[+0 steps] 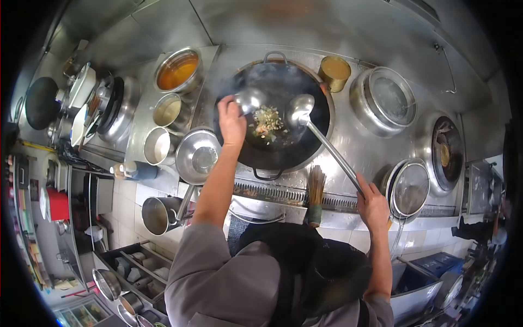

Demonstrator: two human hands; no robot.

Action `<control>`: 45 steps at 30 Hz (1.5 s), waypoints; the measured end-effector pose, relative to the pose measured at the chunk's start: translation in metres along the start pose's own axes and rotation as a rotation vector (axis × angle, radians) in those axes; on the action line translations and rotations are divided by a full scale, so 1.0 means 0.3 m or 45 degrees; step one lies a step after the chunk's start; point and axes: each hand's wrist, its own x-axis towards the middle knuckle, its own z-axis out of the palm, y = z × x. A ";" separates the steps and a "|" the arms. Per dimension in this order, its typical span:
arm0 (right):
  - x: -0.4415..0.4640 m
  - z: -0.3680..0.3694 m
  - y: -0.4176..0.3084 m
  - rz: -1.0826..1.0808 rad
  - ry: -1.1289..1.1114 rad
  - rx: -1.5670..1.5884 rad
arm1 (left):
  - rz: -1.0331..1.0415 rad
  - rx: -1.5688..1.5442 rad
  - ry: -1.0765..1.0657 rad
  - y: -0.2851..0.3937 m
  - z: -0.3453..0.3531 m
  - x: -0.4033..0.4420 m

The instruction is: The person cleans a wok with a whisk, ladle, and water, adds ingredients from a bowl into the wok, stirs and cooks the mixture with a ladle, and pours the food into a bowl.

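Observation:
A large black wok (pixel 297 144) with two loop handles sits on the stove, chopped pale and green food pieces (pixel 268 124) lying in its middle. My left hand (pixel 231 117) reaches over the wok's left side, its fingers closed on the rim of a small metal bowl (pixel 249 100). That bowl is tilted beside the food. At the right, my right hand (pixel 373 206) is wrapped round the long handle of a steel ladle (pixel 332 150). The ladle's head rests in or just above the wok, right of the food; I cannot tell whether it touches.
Left of the wok stand a bowl of orange liquid (pixel 178 71), metal pots (pixel 171 111) and a steel pan (pixel 199 155). A tin (pixel 334 73), a large basin (pixel 384 101), a strainer (pixel 409 188) and a bamboo brush (pixel 315 196) are on the right. Steam drifts above the wok.

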 end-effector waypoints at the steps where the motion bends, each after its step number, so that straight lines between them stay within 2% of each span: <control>1: 0.013 -0.006 0.006 -0.003 0.002 -0.002 | -0.116 -0.009 0.148 0.015 -0.012 0.002; 2: 0.015 -0.007 0.006 -0.034 0.012 0.022 | 0.026 -0.094 0.082 0.023 0.002 -0.010; 3: 0.009 -0.006 0.008 -0.069 0.020 0.048 | 0.102 -0.016 -0.101 0.046 0.013 -0.042; 5: 0.023 0.003 0.029 -0.099 0.052 0.062 | -0.012 -0.059 -0.007 0.048 0.011 -0.021; 8: 0.006 -0.002 0.074 -0.110 0.037 0.164 | 0.087 0.026 0.122 0.058 -0.012 0.005; 9: 0.001 -0.002 0.072 -0.111 0.019 0.167 | 0.059 -0.076 -0.123 0.083 0.002 -0.016; 11: 0.038 -0.010 0.058 -0.124 -0.008 0.209 | 0.009 -0.075 -0.075 0.078 0.021 -0.024; 12: 0.046 -0.007 0.065 -0.135 0.007 0.212 | -0.197 -0.055 -0.059 0.033 0.040 -0.032; 13: 0.034 0.003 0.077 -0.129 -0.001 0.379 | -0.410 -0.036 -0.047 -0.019 0.048 -0.052; 14: 0.011 0.009 0.089 -0.125 -0.025 0.544 | -0.742 -0.163 -0.123 -0.040 0.038 -0.058; 15: -0.009 0.007 0.101 -0.145 -0.041 0.542 | -0.888 -0.334 -0.043 -0.023 0.008 -0.060; 17: -0.033 -0.007 0.114 0.044 -0.226 0.657 | -0.998 -0.680 0.002 -0.127 0.012 -0.105; 18: -0.041 -0.039 0.102 0.101 -0.292 0.676 | -0.997 -0.670 0.022 -0.129 -0.011 -0.110; 20: -0.060 -0.044 0.147 0.000 -0.303 0.657 | -1.269 -0.990 0.055 -0.082 -0.082 -0.131; 23: -0.059 -0.064 0.201 -0.171 -0.320 0.563 | -1.268 -0.995 0.160 -0.062 -0.146 -0.163; 25: -0.035 -0.087 0.192 -0.331 -0.380 0.299 | -1.257 -1.061 0.209 -0.035 -0.187 -0.194; 27: 0.014 -0.009 0.187 -0.372 -0.397 0.202 | -1.250 -1.135 0.255 0.006 -0.231 -0.230; 31: 0.174 0.217 0.094 -0.392 -0.348 0.252 | -1.275 -1.214 0.401 0.097 -0.357 -0.314; 33: 0.266 0.351 0.068 -0.456 -0.310 0.591 | -1.293 -1.214 0.407 0.116 -0.432 -0.393; 34: 0.290 0.340 0.021 -0.476 -0.323 0.573 | -1.316 -1.160 0.371 0.132 -0.484 -0.433; 36: 0.321 0.315 -0.078 -0.178 -0.466 0.800 | -1.346 -1.115 0.359 0.155 -0.588 -0.515; 37: 0.355 0.343 -0.080 -0.197 -0.487 0.788 | -1.327 -1.160 0.391 0.162 -0.631 -0.560; 38: 0.393 0.392 -0.072 -0.259 -0.340 0.789 | -1.340 -1.172 0.451 0.178 -0.671 -0.594; 40: 0.465 0.416 -0.098 -0.298 -0.236 0.854 | -1.382 -1.155 0.554 0.203 -0.739 -0.679; 42: 0.531 0.423 -0.119 -0.412 -0.142 0.643 | -1.436 -1.118 0.619 0.216 -0.814 -0.755; 44: 0.561 0.434 -0.124 -0.488 -0.143 0.534 | -1.449 -1.125 0.753 0.213 -0.864 -0.838; 45: 0.522 0.377 -0.172 -0.429 -0.244 0.546 | -1.453 -1.142 0.820 0.223 -0.888 -0.867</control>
